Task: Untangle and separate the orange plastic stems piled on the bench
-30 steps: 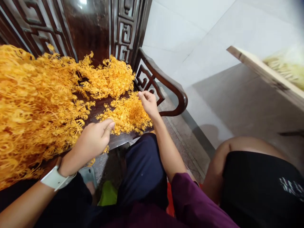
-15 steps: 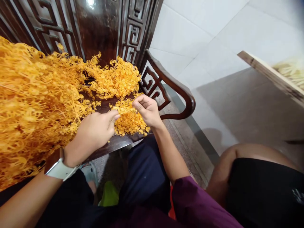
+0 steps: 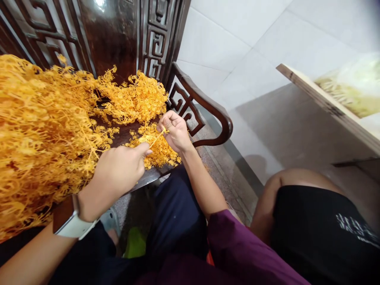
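My left hand [image 3: 121, 166], with a watch [image 3: 67, 221] on its wrist, is closed on one end of a thin yellow-orange plastic flower stem [image 3: 155, 140]. At the stem's upper end, the fingertips of my right hand [image 3: 175, 132] pinch together by a small orange tip. The stem slants up between both hands. Just beneath them lies a small heap of orange plastic flower pieces [image 3: 164, 152] on the dark wooden seat [image 3: 124, 133]. A far larger mass of orange plastic flower sprays [image 3: 44, 134] spreads to the left of my left hand.
Another orange clump [image 3: 141, 97] rests against the carved bench back [image 3: 109, 43]. A curved armrest [image 3: 204, 103] bounds the seat on the right. Beyond it, a wooden board [image 3: 326, 103] juts in with a pale bag [image 3: 350, 89]. Another person's knee [image 3: 311, 178] is close on my right.
The view has shifted slightly, bringing more of the board and bag in. The stem now tilts more steeply, its right end raised, and an orange tip shows at my right fingers.
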Demonstrator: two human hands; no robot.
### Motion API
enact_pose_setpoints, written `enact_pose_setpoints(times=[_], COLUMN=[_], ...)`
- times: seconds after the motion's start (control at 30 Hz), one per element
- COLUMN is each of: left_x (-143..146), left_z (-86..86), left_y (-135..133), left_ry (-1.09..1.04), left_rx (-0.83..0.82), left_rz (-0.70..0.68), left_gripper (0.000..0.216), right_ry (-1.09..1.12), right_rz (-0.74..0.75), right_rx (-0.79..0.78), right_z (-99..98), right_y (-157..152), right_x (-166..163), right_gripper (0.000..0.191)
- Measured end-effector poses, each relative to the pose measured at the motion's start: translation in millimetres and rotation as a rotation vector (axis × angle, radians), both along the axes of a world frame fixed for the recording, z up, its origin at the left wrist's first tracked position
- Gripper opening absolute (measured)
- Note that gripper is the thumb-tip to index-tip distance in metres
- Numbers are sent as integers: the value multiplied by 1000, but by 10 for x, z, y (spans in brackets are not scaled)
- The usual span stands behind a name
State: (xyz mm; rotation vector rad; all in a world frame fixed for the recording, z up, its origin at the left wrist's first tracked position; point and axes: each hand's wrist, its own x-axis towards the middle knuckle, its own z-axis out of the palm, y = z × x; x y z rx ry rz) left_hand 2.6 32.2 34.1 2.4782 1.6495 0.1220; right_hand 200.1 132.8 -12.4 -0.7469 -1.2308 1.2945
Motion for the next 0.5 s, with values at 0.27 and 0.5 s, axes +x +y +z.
enact_pose_setpoints(times=[0.27, 0.5], left_x=[-55, -272], left_z=[80, 160], left_y=[-35, 33], left_ry=[7, 55], left_rx=[22, 122], left_rz=[56, 159], left_gripper=[37, 38], right_ry=[49, 61], right_rz=[70, 223], right_rx=[1, 73], right_z=[64, 174], right_y=[-78, -206], right_x=[-23, -57], right_gripper=[57, 49])
